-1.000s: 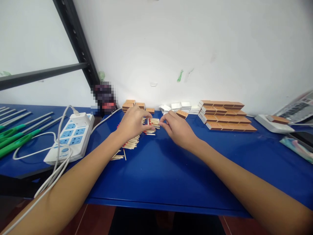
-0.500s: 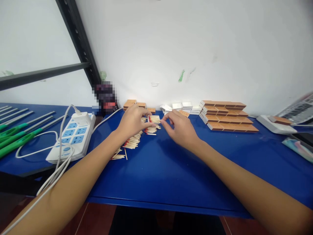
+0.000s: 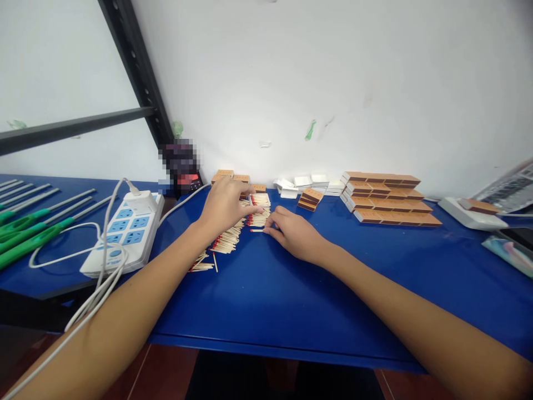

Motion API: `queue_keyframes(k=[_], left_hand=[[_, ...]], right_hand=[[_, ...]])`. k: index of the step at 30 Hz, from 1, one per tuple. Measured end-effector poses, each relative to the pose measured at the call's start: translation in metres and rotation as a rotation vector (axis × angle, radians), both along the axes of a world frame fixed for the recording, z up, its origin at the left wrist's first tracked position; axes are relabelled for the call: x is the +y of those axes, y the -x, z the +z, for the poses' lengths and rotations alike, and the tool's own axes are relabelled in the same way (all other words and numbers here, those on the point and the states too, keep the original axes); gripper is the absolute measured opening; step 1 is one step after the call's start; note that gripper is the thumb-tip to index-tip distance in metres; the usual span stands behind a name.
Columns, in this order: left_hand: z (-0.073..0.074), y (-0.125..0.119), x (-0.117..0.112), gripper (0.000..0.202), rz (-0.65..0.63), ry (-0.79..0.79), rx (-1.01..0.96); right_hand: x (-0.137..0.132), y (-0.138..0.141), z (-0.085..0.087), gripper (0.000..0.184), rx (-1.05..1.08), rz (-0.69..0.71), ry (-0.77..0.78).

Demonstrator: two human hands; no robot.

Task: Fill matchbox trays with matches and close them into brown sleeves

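On the blue surface (image 3: 316,300), the left hand (image 3: 220,208) still curves its thumb and fingers around the left end of a small white rectangular matchbox tray (image 3: 252,199), as half a second ago. Slender pale wooden matches with red heads (image 3: 226,240) spread loosely below it. The tray lies toward the far edge, packed with sticks lying lengthwise, heads leftward. The right hand (image 3: 297,236) has left the tray's right end and moved nearer the front edge, narrowly pinching one red-headed match (image 3: 257,230) by its pale end; behind it, orange-brown matchbox sleeves (image 3: 310,198) now show fully.
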State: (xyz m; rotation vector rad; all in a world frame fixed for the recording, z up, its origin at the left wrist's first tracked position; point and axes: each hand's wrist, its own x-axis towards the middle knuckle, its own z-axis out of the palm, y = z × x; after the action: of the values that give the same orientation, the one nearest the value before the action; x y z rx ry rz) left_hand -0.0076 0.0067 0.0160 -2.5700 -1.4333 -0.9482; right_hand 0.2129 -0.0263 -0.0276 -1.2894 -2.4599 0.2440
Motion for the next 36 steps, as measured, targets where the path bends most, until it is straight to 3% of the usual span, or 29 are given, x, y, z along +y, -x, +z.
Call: queue_keyframes(k=[4,10,16,25,31,36], left_hand=[[-0.002,0.002,0.003,0.031,-0.001,0.003,0.056],[-0.001,0.000,0.000,0.030,-0.019,-0.003,0.130],[-0.003,-0.008,-0.008,0.032,-0.123,0.050,0.072],[-0.004,-0.010,-0.009,0.038,-0.179,0.066,0.026],[0.000,-0.003,-0.003,0.030,-0.077,0.053,-0.018],[0.001,0.001,0.001,0.031,0.023,0.004,-0.047]], right_hand=[[0.001,-0.003,0.004,0.008,-0.005,-0.010,-0.013],[0.005,-0.014,0.017,0.010,0.075,-0.116,-0.162],[0.007,-0.017,0.018,0.013,0.079,-0.155,-0.245],[0.005,-0.015,0.019,0.010,0.094,-0.141,-0.260],[-0.001,-0.010,0.018,0.012,0.189,-0.143,-0.269],[-0.003,-0.003,0.005,0.009,0.078,0.052,-0.153]])
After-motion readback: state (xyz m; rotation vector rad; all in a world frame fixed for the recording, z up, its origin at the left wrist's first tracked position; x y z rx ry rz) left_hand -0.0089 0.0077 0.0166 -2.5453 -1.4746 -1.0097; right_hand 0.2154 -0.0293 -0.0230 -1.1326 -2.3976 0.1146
